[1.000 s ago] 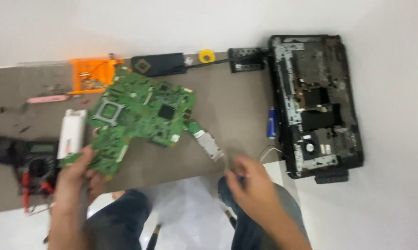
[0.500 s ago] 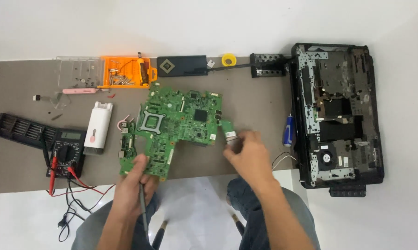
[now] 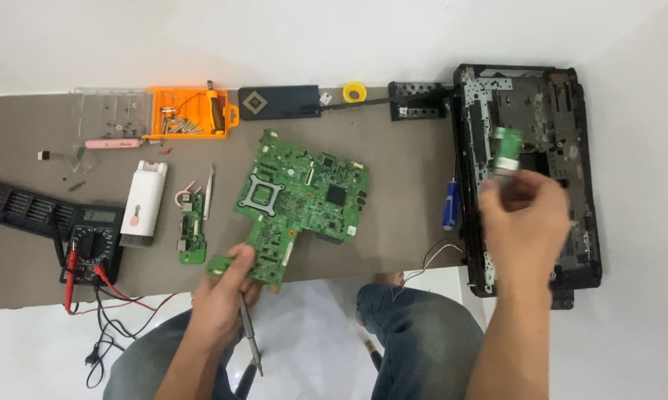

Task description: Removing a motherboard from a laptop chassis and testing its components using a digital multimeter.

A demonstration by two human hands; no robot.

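A large green circuit board (image 3: 302,201) lies on the brown mat (image 3: 393,163). My left hand (image 3: 224,296) grips its near left corner and also holds a thin grey screwdriver (image 3: 249,337) that points down toward me. My right hand (image 3: 525,222) is raised over the black laptop base (image 3: 571,148) at the right, pinching a small green board piece (image 3: 506,148) between its fingertips. A narrow small green board (image 3: 192,228) rests on the mat left of the large one.
An orange parts tray (image 3: 189,112), a black flat module (image 3: 278,101) and a yellow tape roll (image 3: 355,92) line the mat's far edge. A multimeter (image 3: 91,244) with red and black leads, a white brush tool (image 3: 143,201) and tweezers (image 3: 209,192) lie at the left. A blue screwdriver (image 3: 450,206) sits by the laptop base.
My right hand has lifted a small green piece from beside the large board and carried it right, over the laptop base. My left hand stays on the board's corner.
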